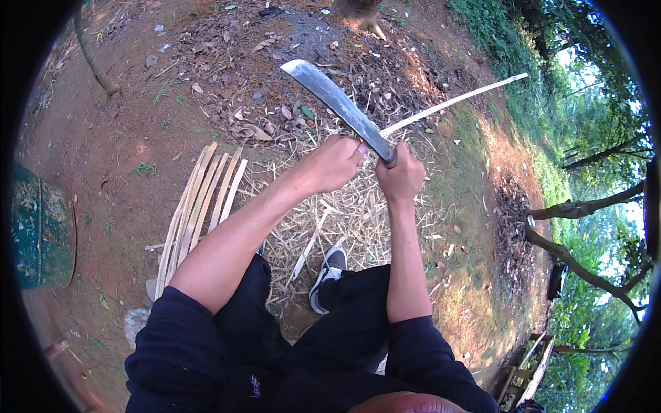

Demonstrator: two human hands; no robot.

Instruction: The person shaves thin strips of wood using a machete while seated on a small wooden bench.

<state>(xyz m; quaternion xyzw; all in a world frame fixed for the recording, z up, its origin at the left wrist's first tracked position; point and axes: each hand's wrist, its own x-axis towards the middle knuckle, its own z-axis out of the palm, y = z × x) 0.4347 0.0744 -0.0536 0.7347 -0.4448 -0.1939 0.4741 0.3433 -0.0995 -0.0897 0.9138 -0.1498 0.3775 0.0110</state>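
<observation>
My right hand [401, 172] is closed around the handle of a machete [337, 101]. Its broad, dark blade slants up to the far left and ends in a bright, curved tip. Close beside it, my left hand [337, 164] is closed at the near end of a thin, pale bamboo strip [454, 104]. The strip runs out to the far right, and the machete crosses it just in front of my left fingers, hiding that part. Something pinkish shows at the left fingers, too small to name.
Several split bamboo slats [200, 196] lie left of my left forearm. Curly shavings [344, 213] cover the ground below my hands, around my shoe [329, 275]. A green drum [45, 230] stands at the far left. Branches [578, 206] and a wooden frame [530, 368] are at the right.
</observation>
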